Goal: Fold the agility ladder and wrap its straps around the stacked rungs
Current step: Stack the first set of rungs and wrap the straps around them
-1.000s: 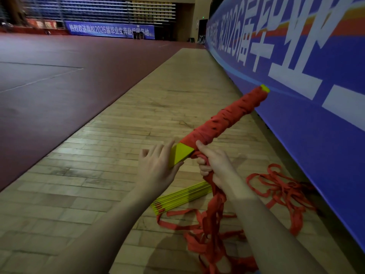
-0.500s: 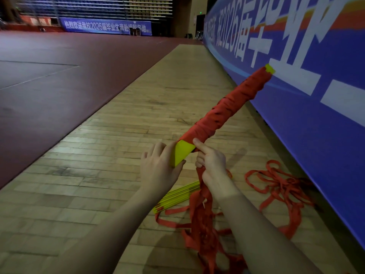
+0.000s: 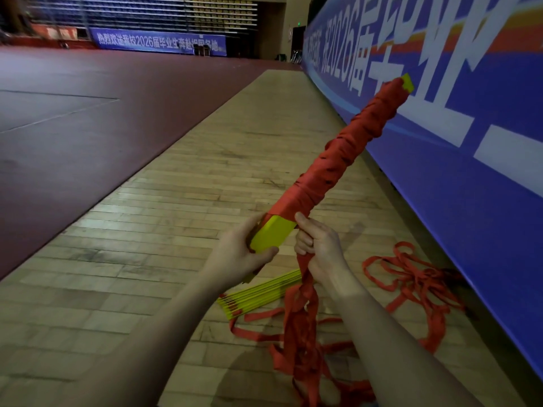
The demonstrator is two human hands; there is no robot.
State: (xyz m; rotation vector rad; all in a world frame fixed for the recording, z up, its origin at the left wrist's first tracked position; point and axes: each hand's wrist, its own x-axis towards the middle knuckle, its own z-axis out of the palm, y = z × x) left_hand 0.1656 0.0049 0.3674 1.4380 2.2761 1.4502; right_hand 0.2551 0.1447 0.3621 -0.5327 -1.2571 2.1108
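The left hand (image 3: 238, 254) grips the bundle's (image 3: 338, 168) bare yellow end; the right hand (image 3: 318, 248) clutches the straps (image 3: 305, 306). The bundle's far tip sits near the banner (image 3: 470, 201), with open floor (image 3: 147, 230) to the left.

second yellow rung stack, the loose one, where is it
In the head view the second rung stack lies on the wooden floor, below the left hand, beside the loose red straps.

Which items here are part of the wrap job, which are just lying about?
In use: red-wrapped yellow rung stack; loose red strap bundle; left hand; right hand.
Lying about: second yellow rung stack; tangled red straps; blue banner.
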